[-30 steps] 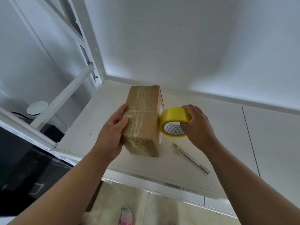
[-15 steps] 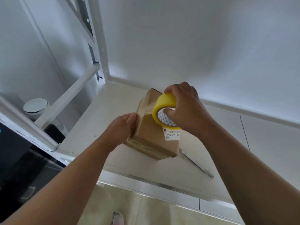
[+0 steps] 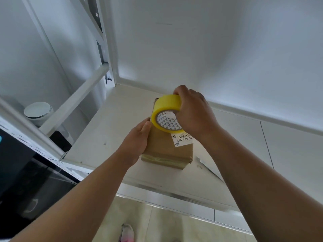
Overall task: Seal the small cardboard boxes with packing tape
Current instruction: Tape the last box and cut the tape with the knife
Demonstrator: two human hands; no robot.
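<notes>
Half a second ago the tape roll (image 3: 166,105) sat lower on the side of the cardboard box (image 3: 162,145), and now we see it up at the far top end of the box, with the right hand (image 3: 194,112) moved up together with it. The box itself has turned, so the face with the white label (image 3: 183,138) looks more directly towards us than before. The left hand (image 3: 137,140) was at the left edge of the box then, and it is at the same edge now. Its fingers are close together and bent over this edge, while the thumb is hidden from us. The right hand grips the yellow roll, fingers curled over the outer band and the thumb at the patterned core. The box is brown and long, and it is held tilted over the white shelf (image 3: 97,137), the near end low; if that end touches the shelf we cannot tell. Shiny clear tape already crosses the near end of the box. The label carries a barcode and printed characters that we read upside down. A utility knife (image 3: 208,169) lies on the shelf just right of the box, partly behind the right forearm
</notes>
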